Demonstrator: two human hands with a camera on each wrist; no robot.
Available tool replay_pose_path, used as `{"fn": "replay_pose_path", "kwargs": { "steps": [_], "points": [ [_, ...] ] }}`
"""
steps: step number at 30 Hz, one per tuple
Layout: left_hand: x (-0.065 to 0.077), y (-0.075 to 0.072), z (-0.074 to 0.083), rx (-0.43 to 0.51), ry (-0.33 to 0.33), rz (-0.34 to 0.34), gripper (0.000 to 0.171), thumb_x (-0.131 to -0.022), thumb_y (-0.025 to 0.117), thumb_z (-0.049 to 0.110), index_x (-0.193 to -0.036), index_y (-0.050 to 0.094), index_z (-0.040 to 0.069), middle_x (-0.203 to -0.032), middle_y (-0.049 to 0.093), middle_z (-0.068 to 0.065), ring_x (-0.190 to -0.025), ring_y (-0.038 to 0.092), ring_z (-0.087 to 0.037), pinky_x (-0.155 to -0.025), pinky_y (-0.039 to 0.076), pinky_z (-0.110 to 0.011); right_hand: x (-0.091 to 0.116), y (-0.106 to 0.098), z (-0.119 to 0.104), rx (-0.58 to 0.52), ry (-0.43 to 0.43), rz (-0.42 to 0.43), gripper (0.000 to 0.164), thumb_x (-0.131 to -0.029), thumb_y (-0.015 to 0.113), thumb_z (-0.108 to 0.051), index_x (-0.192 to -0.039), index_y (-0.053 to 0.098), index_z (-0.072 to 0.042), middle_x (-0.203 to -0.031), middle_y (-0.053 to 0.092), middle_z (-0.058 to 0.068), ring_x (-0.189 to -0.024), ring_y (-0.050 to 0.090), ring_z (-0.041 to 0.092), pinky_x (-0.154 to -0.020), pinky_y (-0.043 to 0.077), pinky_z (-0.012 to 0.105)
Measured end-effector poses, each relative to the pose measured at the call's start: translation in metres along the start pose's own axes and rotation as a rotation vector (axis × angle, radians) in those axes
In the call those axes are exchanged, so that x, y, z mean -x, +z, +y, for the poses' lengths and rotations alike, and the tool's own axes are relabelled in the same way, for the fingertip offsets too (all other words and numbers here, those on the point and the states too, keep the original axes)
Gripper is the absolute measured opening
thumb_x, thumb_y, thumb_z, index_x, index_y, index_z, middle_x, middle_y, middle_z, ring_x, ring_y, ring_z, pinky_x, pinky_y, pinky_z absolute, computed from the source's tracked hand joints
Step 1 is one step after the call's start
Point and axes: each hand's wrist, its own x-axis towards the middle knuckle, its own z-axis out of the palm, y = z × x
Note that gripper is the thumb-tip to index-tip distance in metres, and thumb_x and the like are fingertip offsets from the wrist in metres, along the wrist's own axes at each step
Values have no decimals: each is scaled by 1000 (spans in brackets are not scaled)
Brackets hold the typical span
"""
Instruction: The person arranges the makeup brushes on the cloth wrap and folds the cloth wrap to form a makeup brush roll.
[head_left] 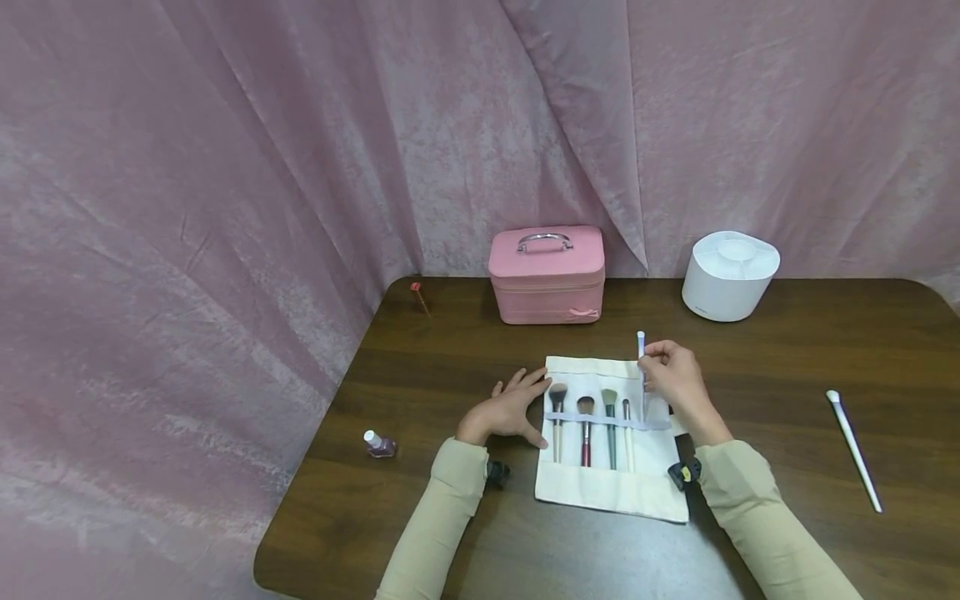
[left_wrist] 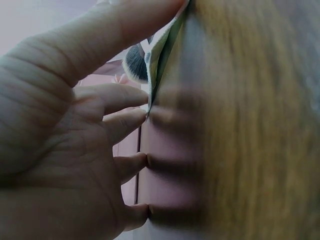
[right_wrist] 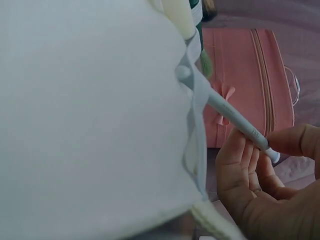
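A white cloth brush roll lies unrolled on the table, with several makeup brushes upright under its elastic band. Fingers spread, my left hand rests at the roll's left edge, thumb on the cloth and fingertips on the tabletop. Between thumb and fingers, my right hand pinches a slim pale makeup brush near its white head. The rounded handle end of that brush passes under the band in the right wrist view. To its left are a thin white brush and a green brush.
Behind the roll stands a pink case, with a white divided holder to its right. Another white brush lies far right. A nail polish bottle lies on the left; a red-topped slim tube stands back left.
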Motion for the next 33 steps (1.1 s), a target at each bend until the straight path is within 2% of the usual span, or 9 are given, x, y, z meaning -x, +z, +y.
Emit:
{"fn": "replay_pose_path", "kwargs": {
  "steps": [8,15,22,33],
  "points": [
    [1,-1,1,3,-4,2,106,-74,93,26,-160,32,13,-169,14,0,-155,3,-29,-118,7,-61,0,1,1,11,35,-61,37,-98,51,-11,-129,50,9,-110,61,22,-77,58,20,-64,54,26],
    [2,-2,1,12,-3,-2,105,-75,92,25,-160,31,13,-169,13,0,-155,2,-28,-119,5,-61,1,-1,4,53,33,-105,36,-100,47,-16,-125,52,10,-95,59,16,-74,59,20,-64,55,27],
    [2,0,1,-1,-2,-7,106,-75,92,26,-160,31,13,-169,14,0,-155,3,-29,-118,7,-62,3,-3,6,107,42,-130,38,-106,46,-23,-125,55,9,-94,60,14,-73,61,20,-65,56,28],
    [0,2,-2,-1,-6,1,107,-74,93,26,-160,31,14,-169,13,1,-155,2,-27,-119,6,-61,4,-9,6,158,-5,-127,32,-102,56,-16,-111,66,13,-82,65,11,-67,63,15,-61,56,28]
  ]
}}
